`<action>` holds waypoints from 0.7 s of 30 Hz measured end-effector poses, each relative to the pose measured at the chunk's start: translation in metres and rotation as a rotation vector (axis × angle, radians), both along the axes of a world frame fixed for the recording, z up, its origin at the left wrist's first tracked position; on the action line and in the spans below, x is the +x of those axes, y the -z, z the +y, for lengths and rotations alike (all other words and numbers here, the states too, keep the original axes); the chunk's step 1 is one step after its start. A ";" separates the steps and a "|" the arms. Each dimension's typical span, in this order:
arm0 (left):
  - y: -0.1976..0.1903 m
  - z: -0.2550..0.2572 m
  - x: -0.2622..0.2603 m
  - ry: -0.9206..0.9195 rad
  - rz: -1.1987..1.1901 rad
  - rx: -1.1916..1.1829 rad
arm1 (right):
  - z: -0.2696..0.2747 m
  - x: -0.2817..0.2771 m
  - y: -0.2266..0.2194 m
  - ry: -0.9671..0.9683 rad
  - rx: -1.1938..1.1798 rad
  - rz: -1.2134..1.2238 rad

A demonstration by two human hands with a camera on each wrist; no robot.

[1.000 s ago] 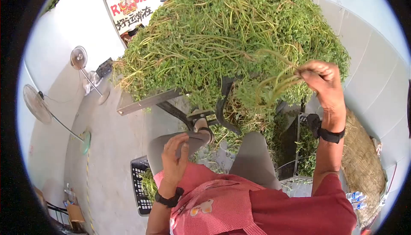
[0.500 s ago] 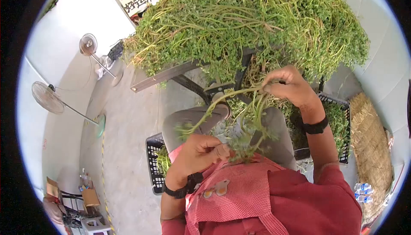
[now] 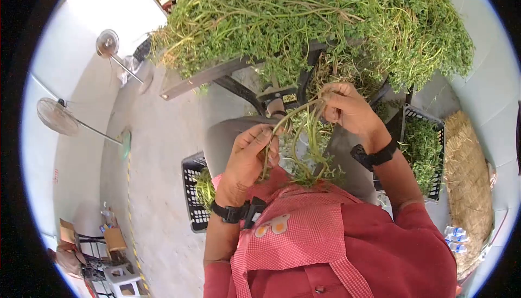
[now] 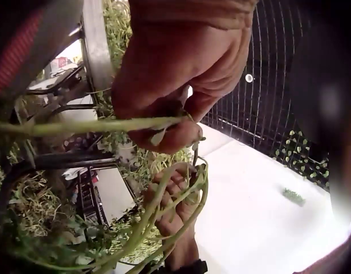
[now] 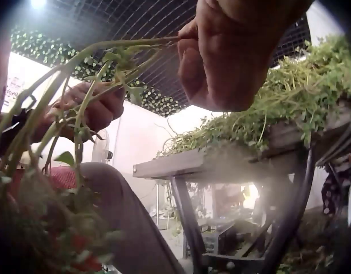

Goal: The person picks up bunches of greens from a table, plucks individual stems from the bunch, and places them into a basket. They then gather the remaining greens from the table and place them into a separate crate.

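Observation:
Over the lap, my right hand (image 3: 350, 109) pinches a small bunch of leafy green stems (image 3: 310, 141) at one end. The stems arch over and hang down, their leaves reaching the red checked apron (image 3: 296, 222). On the left, my left hand (image 3: 251, 156) grips one stem of the bunch between thumb and fingers. In the left wrist view that stem (image 4: 90, 127) runs into the fingertips, with the right hand (image 4: 178, 211) behind. From the right wrist, the stems (image 5: 78, 54) droop below the right hand (image 5: 226, 63), and the left hand (image 5: 92, 108) shows behind them.
A large heap of leafy stems (image 3: 304, 21) covers a table with a wooden edge (image 3: 206, 75). Black crates (image 3: 192, 195) with greens stand at both sides. A straw bundle (image 3: 468, 184) lies at right; two fans (image 3: 57, 116) stand at left.
My right hand has brought the bunch from the heap down over the lap. The left hand has come up from beside the left thigh and taken hold of a stem.

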State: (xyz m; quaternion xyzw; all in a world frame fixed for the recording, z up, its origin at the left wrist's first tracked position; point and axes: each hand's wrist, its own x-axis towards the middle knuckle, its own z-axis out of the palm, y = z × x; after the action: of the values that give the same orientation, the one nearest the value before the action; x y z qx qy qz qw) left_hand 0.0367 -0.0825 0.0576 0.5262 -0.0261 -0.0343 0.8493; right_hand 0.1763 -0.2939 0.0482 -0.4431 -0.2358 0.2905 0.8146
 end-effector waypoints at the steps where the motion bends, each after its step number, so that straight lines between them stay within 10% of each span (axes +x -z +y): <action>1: 0.000 -0.001 0.001 0.009 0.047 -0.008 | 0.002 0.003 0.010 -0.022 0.039 0.095; 12: 0.040 0.009 0.022 0.096 0.244 -0.108 | 0.036 0.008 0.064 0.054 0.080 0.402; 18: 0.065 0.009 0.022 -0.193 -0.089 0.417 | 0.049 -0.008 0.065 0.001 0.100 0.481; 21: 0.058 0.007 0.012 -0.128 0.011 0.200 | 0.043 0.000 0.071 -0.015 0.074 0.353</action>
State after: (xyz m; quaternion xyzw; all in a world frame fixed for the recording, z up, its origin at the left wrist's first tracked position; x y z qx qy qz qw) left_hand 0.0482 -0.0753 -0.0007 0.6087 0.0159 0.0144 0.7931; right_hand 0.1758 -0.2508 -0.0225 -0.3531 -0.1030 0.3610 0.8570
